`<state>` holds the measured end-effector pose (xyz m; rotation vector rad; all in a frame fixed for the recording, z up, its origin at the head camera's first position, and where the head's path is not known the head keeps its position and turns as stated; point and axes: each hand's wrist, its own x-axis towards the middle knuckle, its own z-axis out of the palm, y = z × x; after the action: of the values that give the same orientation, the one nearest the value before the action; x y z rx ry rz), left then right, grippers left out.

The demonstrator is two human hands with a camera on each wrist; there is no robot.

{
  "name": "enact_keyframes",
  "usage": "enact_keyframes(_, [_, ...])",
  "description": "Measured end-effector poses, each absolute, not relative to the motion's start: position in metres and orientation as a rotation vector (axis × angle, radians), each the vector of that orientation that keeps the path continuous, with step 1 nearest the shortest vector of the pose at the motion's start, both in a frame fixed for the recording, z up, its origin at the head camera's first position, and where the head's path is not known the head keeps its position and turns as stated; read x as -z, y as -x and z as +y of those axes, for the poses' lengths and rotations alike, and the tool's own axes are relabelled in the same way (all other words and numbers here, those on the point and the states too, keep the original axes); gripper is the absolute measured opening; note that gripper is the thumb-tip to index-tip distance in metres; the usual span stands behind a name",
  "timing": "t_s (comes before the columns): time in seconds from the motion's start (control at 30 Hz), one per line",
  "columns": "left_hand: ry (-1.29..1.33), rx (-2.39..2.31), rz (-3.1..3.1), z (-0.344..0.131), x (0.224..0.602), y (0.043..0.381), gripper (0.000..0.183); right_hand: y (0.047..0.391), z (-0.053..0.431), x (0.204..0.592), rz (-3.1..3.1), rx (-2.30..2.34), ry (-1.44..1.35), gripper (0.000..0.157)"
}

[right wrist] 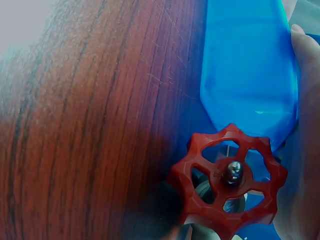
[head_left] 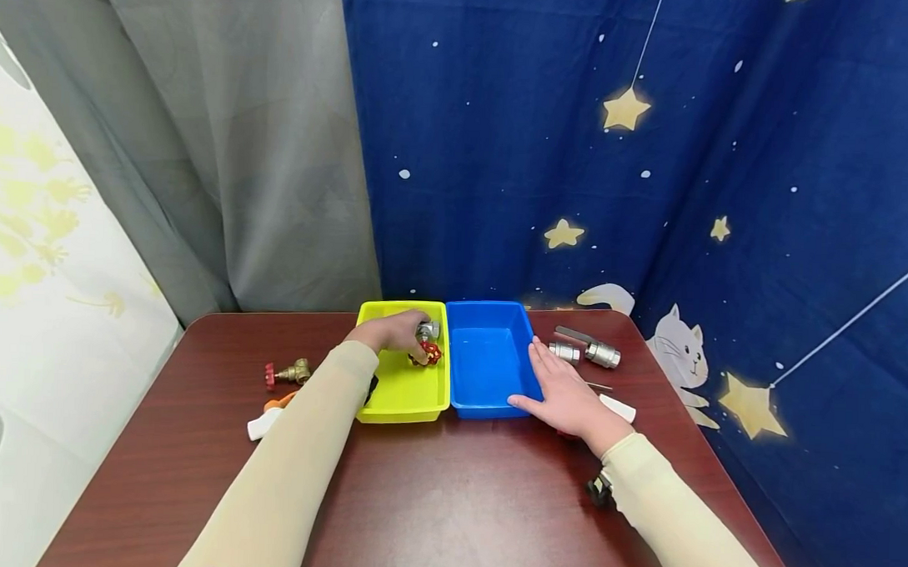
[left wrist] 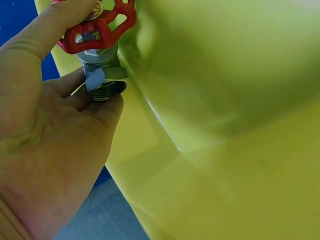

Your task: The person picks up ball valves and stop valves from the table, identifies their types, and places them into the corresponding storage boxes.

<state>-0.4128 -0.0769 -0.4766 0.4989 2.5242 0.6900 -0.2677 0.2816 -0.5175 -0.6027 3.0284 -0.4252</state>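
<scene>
My left hand (head_left: 400, 330) reaches into the yellow tray (head_left: 404, 417) and grips a silver valve with a red handwheel (head_left: 431, 354). In the left wrist view, the thumb lies over the handwheel (left wrist: 102, 40) and the fingers are behind the threaded valve body (left wrist: 106, 80). My right hand (head_left: 563, 396) rests at the right rim of the blue tray (head_left: 487, 411), fingers straight, holding nothing. Close below it in the right wrist view, another valve shows its red handwheel (right wrist: 232, 175) beside the blue tray's wall; the hand mostly hides this valve in the head view.
To the right lie silver valve fittings (head_left: 603, 354), one with a metal lever (head_left: 572, 333), and a white cylindrical piece (head_left: 618, 408). Left of the yellow tray are a brass valve with a red handwheel (head_left: 293, 372), an orange-handled part (head_left: 279, 402) and a white piece (head_left: 257, 428). Curtains hang behind the table.
</scene>
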Motion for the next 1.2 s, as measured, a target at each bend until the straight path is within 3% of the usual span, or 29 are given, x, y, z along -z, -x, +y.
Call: enact_keyframes(1.2, [-0.378,-0.633,2.496,-0.0769,0.475,0.4111,0.08,0.2666,0.2814,0.5166,3.029,0.457,0.609,0.118])
